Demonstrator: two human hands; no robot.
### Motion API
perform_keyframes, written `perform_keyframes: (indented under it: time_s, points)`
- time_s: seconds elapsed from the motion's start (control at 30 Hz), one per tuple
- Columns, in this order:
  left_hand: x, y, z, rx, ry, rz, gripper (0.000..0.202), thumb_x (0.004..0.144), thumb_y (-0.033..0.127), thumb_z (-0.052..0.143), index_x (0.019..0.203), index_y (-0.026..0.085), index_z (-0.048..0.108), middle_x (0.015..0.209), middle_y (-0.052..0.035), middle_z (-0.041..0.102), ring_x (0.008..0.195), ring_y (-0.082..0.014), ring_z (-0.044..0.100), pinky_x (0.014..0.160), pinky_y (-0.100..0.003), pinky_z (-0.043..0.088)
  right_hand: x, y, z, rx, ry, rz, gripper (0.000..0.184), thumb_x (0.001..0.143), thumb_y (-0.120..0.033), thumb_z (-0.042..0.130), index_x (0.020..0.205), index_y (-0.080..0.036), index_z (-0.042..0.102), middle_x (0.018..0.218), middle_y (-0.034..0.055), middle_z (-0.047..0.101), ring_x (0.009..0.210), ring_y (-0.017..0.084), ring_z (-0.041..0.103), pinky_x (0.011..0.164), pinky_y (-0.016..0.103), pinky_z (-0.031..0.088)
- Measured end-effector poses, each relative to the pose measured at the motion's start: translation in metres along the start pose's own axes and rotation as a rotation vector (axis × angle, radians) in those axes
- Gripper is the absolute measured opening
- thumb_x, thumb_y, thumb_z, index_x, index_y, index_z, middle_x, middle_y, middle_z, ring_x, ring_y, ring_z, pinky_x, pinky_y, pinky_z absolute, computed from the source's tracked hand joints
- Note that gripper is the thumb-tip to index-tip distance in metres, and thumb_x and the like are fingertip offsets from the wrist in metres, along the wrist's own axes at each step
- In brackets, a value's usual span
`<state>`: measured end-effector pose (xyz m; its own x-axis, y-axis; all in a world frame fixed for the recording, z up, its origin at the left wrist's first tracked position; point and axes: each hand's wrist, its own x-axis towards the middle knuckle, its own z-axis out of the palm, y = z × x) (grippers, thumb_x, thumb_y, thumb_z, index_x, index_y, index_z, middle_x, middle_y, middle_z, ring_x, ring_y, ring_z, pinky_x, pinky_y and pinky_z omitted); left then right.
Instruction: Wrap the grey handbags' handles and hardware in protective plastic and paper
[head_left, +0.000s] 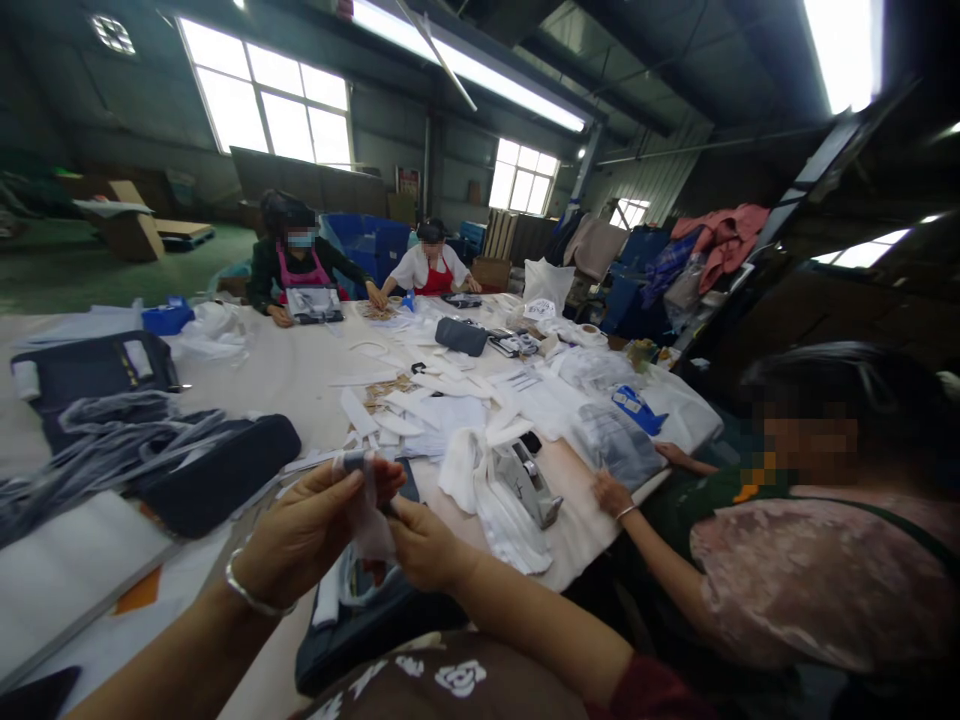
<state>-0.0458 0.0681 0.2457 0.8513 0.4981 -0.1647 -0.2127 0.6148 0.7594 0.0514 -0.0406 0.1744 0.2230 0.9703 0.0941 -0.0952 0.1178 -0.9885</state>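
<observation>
Big work table w/ a pale top fills the mid view, littered w/ stock. At its right edge sits a co-worker in a patterned top, w/ 1 co-worker's hand resting on the table just beside a clear-bagged pack. 2 more ppl sit at the far end: a person in dark top & a person in white top w/ red apron.

Left side of the table: a stack of dark bags, grey straps spilling in front of it, & a dark pouch nearer. Centre: a heap of white strips. A tape dispenser lies on white cloth, near the wearer's hands on their right.

Low centre, the left hand & right hand sit close together over the table's near edge, both on 1 white fabric strip. Left thumb & forefinger pinch its top end, other fingers curled behind. Right thumb & fingers are pressed together on it lower down. The strip hangs btwn them, above a dark bag at the near edge. Silver bangle on the left wrist.
</observation>
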Motion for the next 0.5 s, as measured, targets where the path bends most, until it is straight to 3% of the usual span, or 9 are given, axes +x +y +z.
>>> perform_keyframes:
  time_s: [0.07, 0.13, 0.27, 0.33, 0.43, 0.5]
  points:
    - [0.002, -0.001, 0.003, -0.048, 0.05, 0.05, 0.009, 0.074, 0.014, 0.076, 0.083, 0.013, 0.077, 0.089, -0.0121, 0.076, 0.086, -0.0241, 0.072, 0.081, -0.031, 0.061, -0.002, -0.004, 0.006, 0.113, 0.033, 0.058, 0.024, 0.09, -0.041, 0.046, 0.079, -0.02, 0.048, 0.062, -0.0014, 0.048, 0.05, 0.01, 0.042, 0.046, 0.022, 0.032]
    - [0.002, -0.002, 0.008, -0.101, 0.116, 0.079, 0.011, 0.081, 0.009, 0.065, 0.083, 0.012, 0.076, 0.089, -0.0128, 0.075, 0.084, -0.0225, 0.073, 0.08, -0.031, 0.061, -0.007, -0.01, 0.007, 0.202, 0.052, 0.094, 0.017, 0.083, -0.036, 0.054, 0.087, -0.02, 0.05, 0.063, -0.0029, 0.047, 0.05, 0.009, 0.038, 0.046, 0.022, 0.027]
    - [0.001, -0.003, 0.013, -0.157, 0.233, 0.072, 0.027, 0.088, 0.002, 0.048, 0.083, 0.011, 0.073, 0.088, -0.012, 0.075, 0.083, -0.0201, 0.073, 0.077, -0.03, 0.062, -0.015, -0.019, -0.001, 0.262, -0.037, 0.038, 0.062, 0.071, -0.042, 0.066, 0.126, -0.022, 0.045, 0.077, -0.0017, 0.054, 0.059, 0.011, 0.043, 0.051, 0.022, 0.031]
    - [0.001, -0.003, 0.012, -0.166, 0.257, 0.084, 0.029, 0.089, 0.002, 0.046, 0.083, 0.011, 0.073, 0.088, -0.0108, 0.074, 0.084, -0.0194, 0.072, 0.078, -0.03, 0.062, -0.016, -0.019, -0.004, 0.124, -0.028, -0.064, 0.067, 0.074, -0.046, 0.069, 0.13, -0.021, 0.044, 0.089, 0.0011, 0.057, 0.071, 0.014, 0.049, 0.06, 0.024, 0.039]
    - [0.003, -0.008, 0.009, -0.158, 0.229, 0.117, 0.022, 0.088, 0.005, 0.053, 0.084, 0.013, 0.073, 0.09, -0.0084, 0.074, 0.088, -0.0183, 0.071, 0.083, -0.028, 0.06, -0.012, -0.014, -0.002, -0.159, 0.156, -0.089, 0.035, 0.086, -0.046, 0.061, 0.105, -0.017, 0.057, 0.084, 0.0006, 0.058, 0.074, 0.013, 0.051, 0.067, 0.025, 0.041]
    - [0.003, -0.012, 0.008, -0.132, 0.187, 0.146, 0.012, 0.085, 0.009, 0.063, 0.083, 0.015, 0.073, 0.091, -0.0058, 0.075, 0.091, -0.0175, 0.071, 0.087, -0.026, 0.059, -0.009, -0.008, 0.001, -0.267, 0.279, -0.039, 0.03, 0.094, -0.045, 0.05, 0.084, -0.016, 0.056, 0.072, -0.0014, 0.054, 0.066, 0.012, 0.049, 0.063, 0.024, 0.04]
